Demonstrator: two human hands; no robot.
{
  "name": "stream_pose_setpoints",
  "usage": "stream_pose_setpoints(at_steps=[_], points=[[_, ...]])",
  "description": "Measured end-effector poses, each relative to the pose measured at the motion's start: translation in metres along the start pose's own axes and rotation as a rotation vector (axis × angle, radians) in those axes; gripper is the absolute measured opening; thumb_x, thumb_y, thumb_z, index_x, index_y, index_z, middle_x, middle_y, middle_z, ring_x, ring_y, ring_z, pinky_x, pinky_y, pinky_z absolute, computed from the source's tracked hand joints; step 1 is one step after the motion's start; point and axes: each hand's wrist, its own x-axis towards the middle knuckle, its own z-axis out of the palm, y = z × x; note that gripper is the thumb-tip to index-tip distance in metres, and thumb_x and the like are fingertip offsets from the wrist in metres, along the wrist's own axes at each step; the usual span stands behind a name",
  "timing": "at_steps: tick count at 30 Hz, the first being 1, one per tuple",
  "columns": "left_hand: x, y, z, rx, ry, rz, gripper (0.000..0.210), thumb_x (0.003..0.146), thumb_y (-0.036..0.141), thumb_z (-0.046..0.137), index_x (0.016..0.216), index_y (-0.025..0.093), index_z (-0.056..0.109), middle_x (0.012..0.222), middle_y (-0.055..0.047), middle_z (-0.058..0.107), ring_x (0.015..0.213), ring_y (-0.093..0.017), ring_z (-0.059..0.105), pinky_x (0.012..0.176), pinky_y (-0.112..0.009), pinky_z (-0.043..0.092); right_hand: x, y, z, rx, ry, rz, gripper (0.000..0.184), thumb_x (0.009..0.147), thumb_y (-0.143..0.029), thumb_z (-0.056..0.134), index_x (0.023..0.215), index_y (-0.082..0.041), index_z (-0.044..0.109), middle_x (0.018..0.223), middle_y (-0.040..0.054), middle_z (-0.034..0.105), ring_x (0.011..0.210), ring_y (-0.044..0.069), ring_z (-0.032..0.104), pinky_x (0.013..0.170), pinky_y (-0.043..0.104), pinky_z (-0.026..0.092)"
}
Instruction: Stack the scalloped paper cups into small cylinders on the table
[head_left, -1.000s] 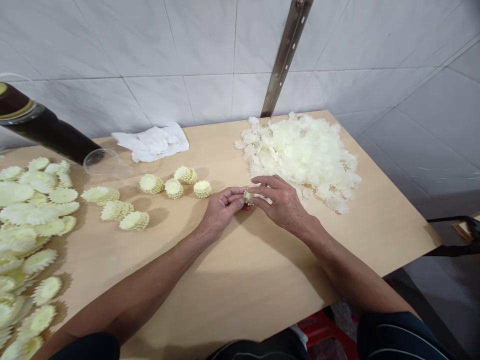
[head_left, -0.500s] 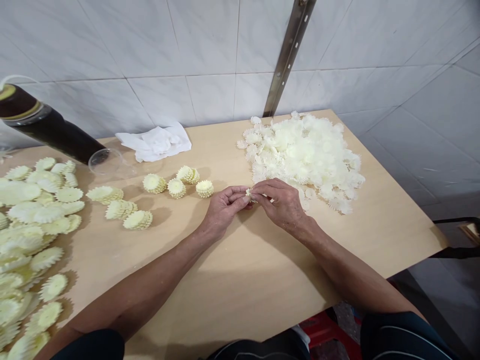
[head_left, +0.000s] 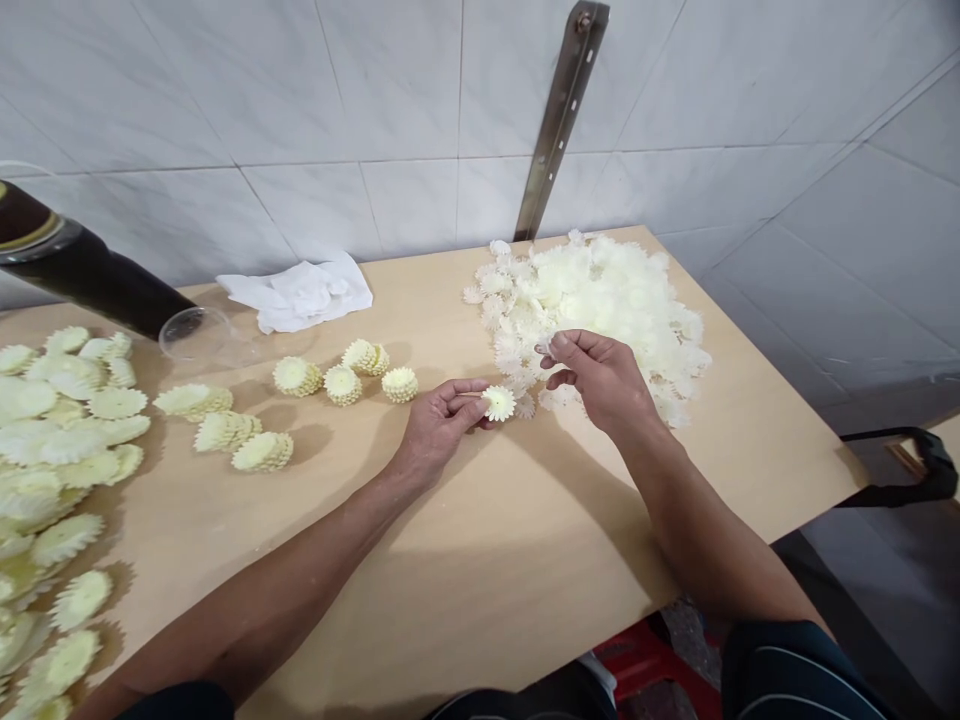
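Note:
My left hand (head_left: 442, 425) is closed on a small pale-yellow flower-shaped piece (head_left: 499, 403), pinched between thumb and fingers, its scalloped face turned towards me. To its right my right hand (head_left: 596, 375) is raised by the near side of a heap of thin, translucent flower-shaped discs (head_left: 600, 290). Its thumb and index finger pinch a small whitish disc (head_left: 543, 347), which is mostly hidden. Left of my left hand stand several short stacks of yellowish scalloped discs, the nearest stack (head_left: 400, 385) set apart from my fingers.
A large pile of pale-yellow scalloped pieces (head_left: 45, 450) covers the table's left side. At the back lie a crumpled white tissue (head_left: 300, 295) and a clear round lid (head_left: 196, 335) beside a dark cylinder (head_left: 97, 265). A metal rail (head_left: 559, 130) is fixed on the tiled wall.
My hands were together at the flower-shaped piece. My right hand has since moved up and right, away from it; my left hand still holds the piece. The view has shifted slightly.

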Motion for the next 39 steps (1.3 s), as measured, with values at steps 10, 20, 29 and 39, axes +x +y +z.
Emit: stream_pose_setpoints(at_steps=[10,20,29,39], points=[[0.002,-0.001,-0.001,-0.038,-0.008,-0.005,0.048,0.074,0.047,0.096,0.106,0.015,0.080,0.097,-0.011,0.083,0.079,-0.021,0.076,0.085,-0.038,0.060,-0.001,-0.001,-0.023,-0.617,0.147,-0.403,0.015,0.099,-0.033,0.072,0.106,-0.026,0.083,0.120,0.0100,0.078,0.108,0.031,0.073,0.089,0.054,0.065],[0.001,-0.002,-0.001,-0.074,-0.040,0.010,0.045,0.079,0.045,0.094,0.109,0.015,0.081,0.098,-0.010,0.083,0.086,-0.020,0.075,0.089,-0.036,0.061,-0.023,0.008,0.024,-0.651,-0.141,-0.809,0.010,0.100,-0.024,0.074,0.105,-0.025,0.083,0.120,0.0105,0.078,0.101,0.025,0.073,0.082,0.041,0.064],[0.001,-0.001,-0.003,-0.118,-0.042,0.004,0.045,0.076,0.042,0.096,0.107,0.014,0.080,0.095,-0.009,0.082,0.084,-0.019,0.075,0.087,-0.035,0.061,-0.021,0.023,0.033,-0.567,-0.097,-0.768,0.009,0.099,-0.021,0.075,0.098,-0.025,0.083,0.100,0.0056,0.082,0.092,0.022,0.075,0.081,0.037,0.063],[0.002,-0.003,-0.003,-0.065,-0.011,0.014,0.046,0.074,0.043,0.096,0.106,0.014,0.080,0.088,-0.007,0.082,0.074,-0.016,0.073,0.080,-0.032,0.060,-0.024,0.010,0.032,-0.466,-0.037,-0.482,0.021,0.104,-0.034,0.066,0.090,-0.021,0.076,0.092,0.0061,0.077,0.081,0.020,0.071,0.069,0.031,0.056]])
